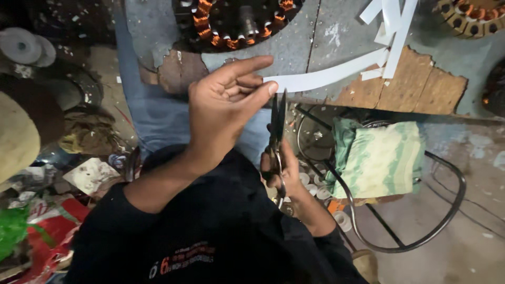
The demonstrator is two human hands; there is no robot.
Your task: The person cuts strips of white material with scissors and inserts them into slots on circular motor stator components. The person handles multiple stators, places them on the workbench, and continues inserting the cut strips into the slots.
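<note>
White strip (326, 76) pinched by left hand (223, 108).

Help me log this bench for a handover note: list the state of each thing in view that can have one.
Left hand: fingers pinching the end of the white strip.
Right hand: gripping the scissors' handles.
Scissors: blades nearly shut, pointing up at the strip's end.
White strip: long, curved, lying across the bench.
Bench top: surface layer broken away, wood exposed.
Green-striped cloth: folded, on a wire stool frame.
Motor stator: copper windings exposed.
</note>
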